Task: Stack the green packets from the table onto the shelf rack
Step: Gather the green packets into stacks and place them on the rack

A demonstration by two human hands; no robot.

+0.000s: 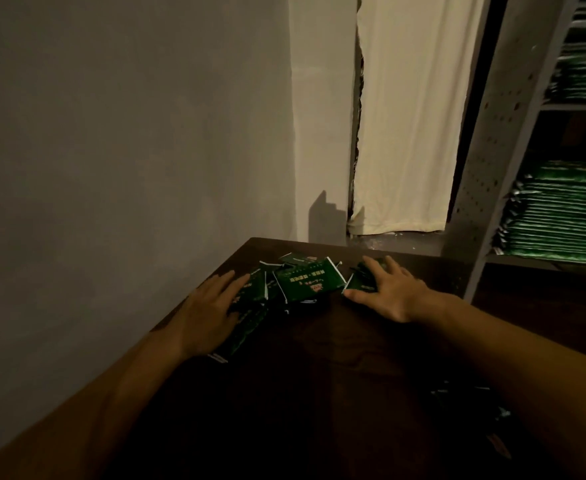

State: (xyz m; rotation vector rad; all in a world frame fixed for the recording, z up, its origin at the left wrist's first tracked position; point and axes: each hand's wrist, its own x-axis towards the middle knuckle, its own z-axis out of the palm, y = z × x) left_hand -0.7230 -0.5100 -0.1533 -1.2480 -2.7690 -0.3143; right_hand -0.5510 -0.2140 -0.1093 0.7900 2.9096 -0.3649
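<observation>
At far left a bare grey wall runs close along the left edge of the dark table. The left hand lies flat near that edge, fingers straight and pressing on the left side of a loose heap of green packets; its grip is open, curled round nothing. The heap sits near the table's far corner, packets overlapping and tilted. The right hand rests on the heap's right side, fingers spread over one packet, grip likewise open. Bare tabletop lies between the forearms. Beyond the far edge hangs a pale curtain. At right stands the shelf rack, its perforated upright near the table's right corner, with stacked green packets on its shelves.
</observation>
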